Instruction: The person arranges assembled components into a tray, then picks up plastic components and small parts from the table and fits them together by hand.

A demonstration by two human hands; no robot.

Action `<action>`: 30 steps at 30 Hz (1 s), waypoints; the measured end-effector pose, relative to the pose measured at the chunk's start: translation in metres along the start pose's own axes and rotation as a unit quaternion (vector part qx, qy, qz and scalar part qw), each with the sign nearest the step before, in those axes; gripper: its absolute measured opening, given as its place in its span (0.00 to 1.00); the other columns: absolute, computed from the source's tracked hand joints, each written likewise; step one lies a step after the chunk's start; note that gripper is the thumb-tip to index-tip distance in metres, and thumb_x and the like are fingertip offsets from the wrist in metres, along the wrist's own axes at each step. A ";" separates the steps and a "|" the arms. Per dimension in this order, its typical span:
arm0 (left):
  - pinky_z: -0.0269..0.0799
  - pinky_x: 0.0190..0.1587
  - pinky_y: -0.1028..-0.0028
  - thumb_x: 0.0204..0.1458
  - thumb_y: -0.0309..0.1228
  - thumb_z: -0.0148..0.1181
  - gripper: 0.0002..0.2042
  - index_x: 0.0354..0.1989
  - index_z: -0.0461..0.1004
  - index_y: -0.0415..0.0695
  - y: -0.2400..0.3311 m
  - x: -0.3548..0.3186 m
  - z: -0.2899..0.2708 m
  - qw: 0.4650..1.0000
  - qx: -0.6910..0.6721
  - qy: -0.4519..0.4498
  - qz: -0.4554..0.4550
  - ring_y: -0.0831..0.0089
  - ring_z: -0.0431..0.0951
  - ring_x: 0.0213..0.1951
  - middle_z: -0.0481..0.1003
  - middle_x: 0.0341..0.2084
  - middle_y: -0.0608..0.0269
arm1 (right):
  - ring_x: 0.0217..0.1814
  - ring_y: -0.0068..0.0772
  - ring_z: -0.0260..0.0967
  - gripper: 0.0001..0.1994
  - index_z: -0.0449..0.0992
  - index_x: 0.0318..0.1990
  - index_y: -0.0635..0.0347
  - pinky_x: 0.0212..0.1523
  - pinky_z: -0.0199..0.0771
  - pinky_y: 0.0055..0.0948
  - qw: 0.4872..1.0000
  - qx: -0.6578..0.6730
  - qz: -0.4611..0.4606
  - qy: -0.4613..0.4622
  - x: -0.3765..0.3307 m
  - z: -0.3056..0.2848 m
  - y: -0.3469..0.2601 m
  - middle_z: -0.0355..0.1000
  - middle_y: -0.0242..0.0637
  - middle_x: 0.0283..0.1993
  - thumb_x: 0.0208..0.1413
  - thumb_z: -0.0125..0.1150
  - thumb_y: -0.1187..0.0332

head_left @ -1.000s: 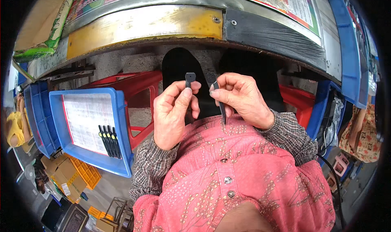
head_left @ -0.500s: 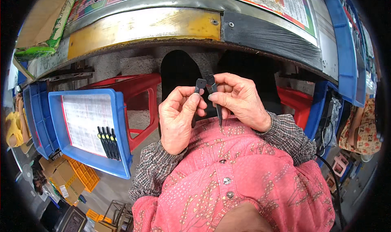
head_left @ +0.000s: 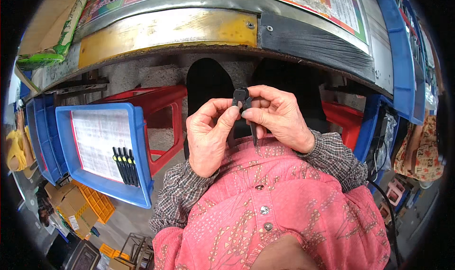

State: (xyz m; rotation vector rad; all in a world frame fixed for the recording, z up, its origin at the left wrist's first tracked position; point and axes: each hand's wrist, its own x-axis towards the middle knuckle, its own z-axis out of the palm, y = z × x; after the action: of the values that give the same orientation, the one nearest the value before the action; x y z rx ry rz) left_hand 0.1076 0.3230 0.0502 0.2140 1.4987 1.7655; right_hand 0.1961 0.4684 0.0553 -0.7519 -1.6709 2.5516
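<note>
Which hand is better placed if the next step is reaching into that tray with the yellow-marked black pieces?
Left, most likely: the left hand is nearer the blue tray, which lies off to that side. The right hand is farther across. Both hands hold black parts, though.

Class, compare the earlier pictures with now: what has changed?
The left hand moved rightward, bringing its small black flat-headed piece to the long black pointed piece in the right hand; their heads now overlap in view. Nothing was taken up or let go. The right hand and blue rectangular plastic tray stayed roughly in place.
</note>
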 end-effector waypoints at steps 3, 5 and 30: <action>0.67 0.36 0.84 0.56 0.25 0.57 0.07 0.39 0.74 0.34 0.002 0.001 0.002 1.000 -0.017 -0.002 -0.027 0.85 0.71 0.33 0.76 0.31 0.68 | 0.19 0.09 0.64 0.15 0.69 0.49 0.68 0.18 0.65 0.10 1.000 -0.005 -0.001 -0.003 0.001 0.000 0.000 0.70 0.28 0.27 0.55 0.60 0.74; 0.68 0.36 0.84 0.56 0.25 0.57 0.07 0.39 0.74 0.34 0.001 0.001 0.002 0.999 -0.034 -0.003 -0.030 0.85 0.72 0.32 0.76 0.30 0.67 | 0.19 0.09 0.64 0.15 0.69 0.49 0.68 0.18 0.65 0.10 1.000 0.001 0.000 -0.004 0.001 0.000 0.001 0.70 0.28 0.27 0.55 0.60 0.74; 0.62 0.21 0.85 0.54 0.27 0.60 0.07 0.37 0.74 0.37 -0.006 0.002 0.003 1.000 -0.013 0.006 -0.014 0.87 0.66 0.20 0.75 0.26 0.69 | 0.21 0.09 0.64 0.15 0.70 0.50 0.68 0.19 0.65 0.10 1.000 -0.024 -0.017 0.000 0.001 0.000 0.007 0.70 0.28 0.28 0.55 0.60 0.74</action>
State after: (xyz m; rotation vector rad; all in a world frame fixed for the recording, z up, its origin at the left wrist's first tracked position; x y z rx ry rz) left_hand 0.1108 0.3270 0.0450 0.1678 1.4792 1.7655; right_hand 0.1972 0.4660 0.0489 -0.7183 -1.7364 2.4969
